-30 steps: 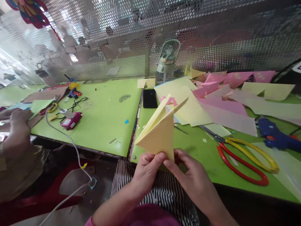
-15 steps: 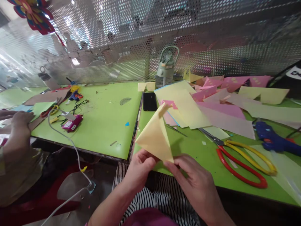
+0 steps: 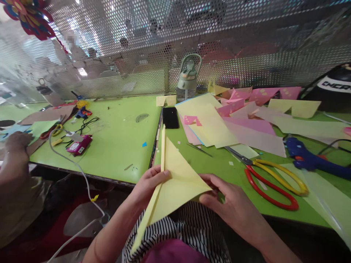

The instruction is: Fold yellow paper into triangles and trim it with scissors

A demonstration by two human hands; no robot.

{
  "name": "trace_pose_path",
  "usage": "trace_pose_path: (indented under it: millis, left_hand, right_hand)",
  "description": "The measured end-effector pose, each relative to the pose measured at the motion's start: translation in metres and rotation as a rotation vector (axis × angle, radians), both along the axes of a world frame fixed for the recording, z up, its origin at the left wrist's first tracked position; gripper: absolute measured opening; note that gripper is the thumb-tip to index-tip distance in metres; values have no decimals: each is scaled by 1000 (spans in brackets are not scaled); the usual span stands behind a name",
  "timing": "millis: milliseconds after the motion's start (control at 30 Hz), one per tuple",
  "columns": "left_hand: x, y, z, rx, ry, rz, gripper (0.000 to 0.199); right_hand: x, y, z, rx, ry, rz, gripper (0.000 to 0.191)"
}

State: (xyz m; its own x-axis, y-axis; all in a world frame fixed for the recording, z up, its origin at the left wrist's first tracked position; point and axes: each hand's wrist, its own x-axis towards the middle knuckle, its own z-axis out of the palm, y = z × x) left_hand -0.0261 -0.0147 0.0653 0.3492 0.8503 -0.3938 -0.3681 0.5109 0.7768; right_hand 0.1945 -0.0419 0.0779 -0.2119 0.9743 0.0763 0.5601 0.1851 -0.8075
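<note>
A yellow sheet of paper (image 3: pixel 181 171) is held above my lap at the table's front edge. It spreads out as a triangle with a narrow folded or rolled strip along its left side. My left hand (image 3: pixel 152 184) grips that strip near its middle, thumb on top. At the paper's right corner, my right hand (image 3: pixel 227 201) has thumb and fingers around the edge; some fingertips are hidden. Large scissors (image 3: pixel 268 179) with one red and one yellow handle lie right of my right hand. Beyond the paper lies a black phone (image 3: pixel 170 117).
Pink and yellow paper pieces (image 3: pixel 216 120) cover the back right, with a clear bottle (image 3: pixel 188 78) behind. A blue glue gun (image 3: pixel 309 155) lies far right. At left are a pink power strip (image 3: pixel 79 145), a white cable (image 3: pixel 82 171) and another person's hand (image 3: pixel 18 142).
The yellow paper has opened from a small folded triangle into a wider one and come lower. My left hand has moved onto its left strip, my right hand to its right corner.
</note>
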Motion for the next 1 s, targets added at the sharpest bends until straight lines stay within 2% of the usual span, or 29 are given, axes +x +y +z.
trace_pose_path:
  millis: [100,200,300,367,467,600,667,700,767,867,933,1000]
  left_hand:
    - [2,7,-1,57,28,-109,40]
    - [2,19,1,89,15,-270,44]
    - [-1,31,3,125,51,-384,58]
    - [-3,40,3,174,150,-431,73]
    - [-5,55,3,364,431,-442,76]
    - [-6,66,13,814,968,-394,57]
    - [-4,60,21,996,1271,-356,54]
    - [-1,54,24,1067,1411,-321,52]
    - [7,35,27,1168,1593,-243,41]
    - [28,4,18,1303,1618,-228,36]
    - [41,-13,5,1389,1577,-289,51]
    - [51,-22,-9,1391,1554,-315,69]
  right_hand:
    - [5,1,-3,-111,46,-26,26]
    - [6,0,-10,-162,129,-58,28]
    - [4,-3,-18,-136,188,-189,28]
    - [6,-6,-22,-83,142,-263,31]
    - [23,-6,-25,102,-104,-266,37]
    - [75,2,-27,570,-698,-321,45]
    - [104,7,-29,617,-946,-325,51]
    - [115,8,-29,623,-994,-285,52]
    - [132,12,-29,565,-1014,-198,54]
    - [138,18,-22,327,-964,-188,55]
    - [137,25,-14,109,-942,-238,52]
    - [136,32,-5,-45,-900,-275,48]
